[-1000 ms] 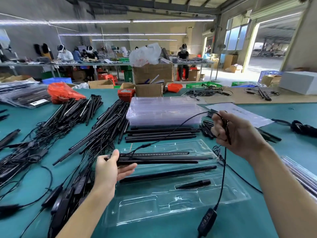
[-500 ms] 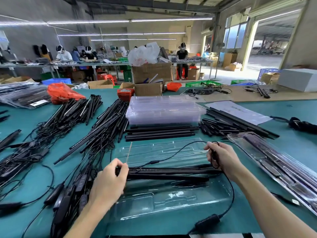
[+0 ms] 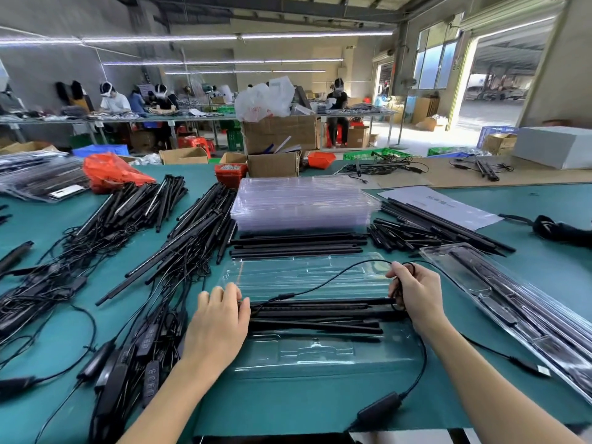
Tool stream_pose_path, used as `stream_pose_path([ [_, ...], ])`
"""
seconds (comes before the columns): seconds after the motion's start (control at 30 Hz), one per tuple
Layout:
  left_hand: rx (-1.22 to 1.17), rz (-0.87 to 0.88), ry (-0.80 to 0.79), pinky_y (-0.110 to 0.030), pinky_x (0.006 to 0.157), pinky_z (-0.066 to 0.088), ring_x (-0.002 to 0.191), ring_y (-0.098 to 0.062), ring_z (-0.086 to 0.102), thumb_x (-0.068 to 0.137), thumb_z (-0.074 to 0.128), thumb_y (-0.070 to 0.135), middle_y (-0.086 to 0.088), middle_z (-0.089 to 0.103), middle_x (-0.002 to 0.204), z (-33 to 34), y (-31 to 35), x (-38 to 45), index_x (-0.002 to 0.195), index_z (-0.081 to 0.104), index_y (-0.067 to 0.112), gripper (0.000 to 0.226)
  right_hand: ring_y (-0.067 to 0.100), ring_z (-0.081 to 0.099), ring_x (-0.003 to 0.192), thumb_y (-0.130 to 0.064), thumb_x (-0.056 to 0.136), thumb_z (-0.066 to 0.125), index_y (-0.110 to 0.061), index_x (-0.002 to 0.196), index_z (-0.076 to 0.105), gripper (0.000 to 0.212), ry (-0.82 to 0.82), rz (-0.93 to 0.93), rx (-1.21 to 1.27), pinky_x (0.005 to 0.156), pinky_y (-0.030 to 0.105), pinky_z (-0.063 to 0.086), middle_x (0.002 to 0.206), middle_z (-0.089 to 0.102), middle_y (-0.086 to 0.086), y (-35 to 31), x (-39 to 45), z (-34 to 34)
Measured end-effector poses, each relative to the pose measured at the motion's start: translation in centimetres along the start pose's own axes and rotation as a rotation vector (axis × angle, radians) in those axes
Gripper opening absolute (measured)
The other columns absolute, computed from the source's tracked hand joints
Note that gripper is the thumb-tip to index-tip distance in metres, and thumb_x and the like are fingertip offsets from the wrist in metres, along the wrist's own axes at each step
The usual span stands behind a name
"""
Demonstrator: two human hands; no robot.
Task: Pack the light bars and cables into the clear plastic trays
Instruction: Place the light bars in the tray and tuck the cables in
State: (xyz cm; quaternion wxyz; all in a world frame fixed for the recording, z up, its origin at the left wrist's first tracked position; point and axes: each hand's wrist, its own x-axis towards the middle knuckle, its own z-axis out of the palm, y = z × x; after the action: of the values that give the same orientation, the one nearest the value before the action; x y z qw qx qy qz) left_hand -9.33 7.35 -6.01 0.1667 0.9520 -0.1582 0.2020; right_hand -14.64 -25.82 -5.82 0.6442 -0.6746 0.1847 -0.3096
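Over the open tray, the left hand should press the bars flat, fingers loosely curled, while the right hand, pinching the cable, tucks it in.

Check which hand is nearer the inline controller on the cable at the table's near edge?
Right. The inline controller lies beside the right forearm, below the right hand, which pinches its cable. The left hand sits across the clear tray, farther off.

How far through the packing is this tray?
Done: one closed packed tray lies to the right. In hand: black light bars sit in the open tray; left hand presses their end, right hand pinches the cable. Left: stowing cable and controller, plus loose piles.
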Motion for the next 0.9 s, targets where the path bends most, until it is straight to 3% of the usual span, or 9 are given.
stream_pose_path([
  [0.13, 0.120, -0.047, -0.138, -0.043, 0.101, 0.031, 0.123, -0.024, 0.036, 0.103, 0.034, 0.048, -0.004, 0.042, 0.133, 0.6, -0.6, 0.2, 0.118, 0.050, 0.026, 0.031, 0.014, 0.048, 0.039, -0.017, 0.097, 0.061, -0.009, 0.066, 0.067, 0.032, 0.004, -0.036, -0.013, 0.036, 0.022, 0.036, 0.049, 0.058, 0.008, 0.4, 0.1, 0.0],
  [0.2, 0.092, -0.026, -0.226, -0.045, 0.115, 0.018, 0.143, -0.023, 0.017, 0.102, 0.024, 0.053, -0.006, 0.026, 0.153, 0.8, -1.0, 0.3, 0.130, 0.041, 0.030, 0.040, 0.014, 0.049, 0.040, -0.017, 0.097, 0.061, -0.008, 0.066, 0.066, 0.033, -0.001, -0.063, -0.039, 0.039, 0.021, 0.037, 0.049, 0.059, 0.008, 0.4, 0.0, 0.0],
  [0.27, 0.064, 0.008, -0.315, -0.046, 0.121, 0.004, 0.151, -0.018, -0.002, 0.099, 0.016, 0.060, -0.002, 0.009, 0.163, 0.9, -1.1, 0.4, 0.140, 0.029, 0.035, 0.050, 0.014, 0.049, 0.041, -0.018, 0.098, 0.061, -0.007, 0.066, 0.065, 0.034, -0.006, -0.088, -0.073, 0.041, 0.021, 0.038, 0.049, 0.059, 0.009, 0.4, -0.1, 0.0],
  [0.37, 0.091, 0.012, -0.381, -0.048, 0.122, -0.004, 0.153, -0.017, -0.013, 0.097, 0.014, 0.067, 0.001, -0.003, 0.166, 0.6, -0.8, 0.6, 0.143, 0.020, 0.039, 0.054, 0.015, 0.051, 0.043, -0.018, 0.098, 0.060, 0.000, 0.067, 0.063, 0.035, -0.050, -0.163, -0.205, 0.047, 0.029, 0.043, 0.049, 0.061, 0.011, 0.2, -0.4, 0.3],
  [0.5, 0.150, 0.026, -0.396, -0.049, 0.120, -0.015, 0.152, -0.018, -0.019, 0.101, 0.012, 0.061, -0.005, -0.005, 0.167, 0.3, -0.4, 0.5, 0.153, 0.008, 0.038, 0.058, 0.023, 0.049, 0.047, -0.019, 0.097, 0.060, 0.008, 0.070, 0.058, 0.038, -0.135, -0.224, -0.389, 0.052, 0.045, 0.046, 0.058, 0.058, 0.026, -0.2, -0.8, 0.8],
  [0.63, 0.054, 0.006, -0.492, -0.047, 0.122, -0.012, 0.151, -0.022, -0.023, 0.104, 0.014, 0.053, -0.013, -0.011, 0.166, 0.3, 0.5, 0.9, 0.156, -0.001, 0.041, 0.055, 0.030, 0.045, 0.050, -0.025, 0.097, 0.060, 0.006, 0.070, 0.054, 0.041, -0.142, -0.239, -0.519, 0.053, 0.044, 0.044, 0.060, 0.057, 0.024, -0.3, -0.9, 0.8],
  [0.73, -0.013, -0.056, -0.536, -0.044, 0.121, -0.012, 0.149, -0.022, -0.028, 0.094, 0.015, 0.074, -0.012, -0.020, 0.165, 0.4, 1.1, 1.2, 0.156, -0.004, 0.045, 0.072, 0.023, 0.042, 0.050, -0.025, 0.096, 0.060, 0.005, 0.070, 0.052, 0.041, -0.165, -0.249, -0.537, 0.052, 0.040, 0.039, 0.057, 0.052, 0.021, -0.3, -1.0, 0.8],
  [0.83, 0.101, -0.052, -0.534, -0.046, 0.120, -0.014, 0.147, -0.024, -0.033, 0.085, 0.011, 0.084, -0.013, -0.027, 0.162, 0.7, 1.3, 0.8, 0.153, -0.012, 0.051, 0.079, 0.020, 0.041, 0.049, -0.024, 0.096, 0.061, 0.003, 0.067, 0.051, 0.041, -0.168, -0.261, -0.550, 0.052, 0.043, 0.040, 0.055, 0.052, 0.018, -0.3, -0.8, 0.9],
  [0.9, 0.155, -0.062, -0.568, -0.049, 0.119, -0.016, 0.146, -0.026, -0.034, 0.089, 0.012, 0.081, -0.014, -0.030, 0.161, 0.7, 1.4, 1.1, 0.151, -0.017, 0.053, 0.074, 0.018, 0.040, 0.048, -0.024, 0.095, 0.062, -0.004, 0.062, 0.048, 0.041, -0.164, -0.287, -0.587, 0.051, 0.039, 0.037, 0.050, 0.047, 0.005, -0.2, -0.7, 1.0],
])
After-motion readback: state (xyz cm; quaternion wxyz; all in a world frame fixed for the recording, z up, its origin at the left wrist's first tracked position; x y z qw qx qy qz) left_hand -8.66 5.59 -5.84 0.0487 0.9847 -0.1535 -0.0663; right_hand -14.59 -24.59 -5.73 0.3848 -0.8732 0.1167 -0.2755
